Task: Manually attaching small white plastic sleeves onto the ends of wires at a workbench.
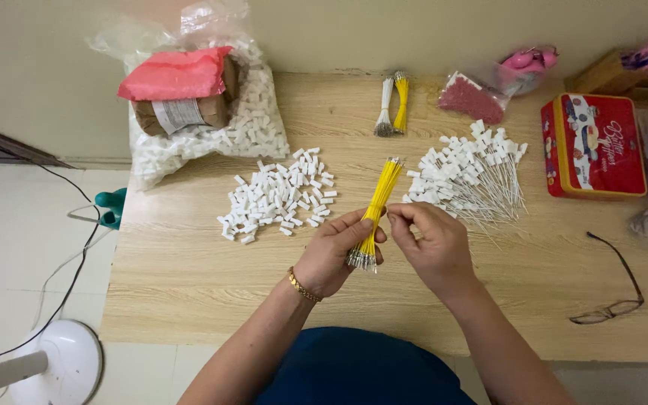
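My left hand (335, 251) grips a bundle of thin yellow wires (381, 191) with metal tips at both ends, held slanted above the wooden table (189, 262). My right hand (433, 240) pinches at the bundle near its middle, fingertips closed on the yellow strands. A heap of small white plastic connectors (279, 196) lies to the left of my hands. To the right, a pile of white wires fitted with white connectors (474, 176) fans out on the table.
A clear bag of white connectors (253, 124) with a pink-topped brown packet (178, 90) stands at the back left. Spare white and yellow wire bundles (393, 105), a bag of red bits (470, 97), a red tin (592, 146), eyeglasses (613, 289). A fan base (61, 364) on the floor.
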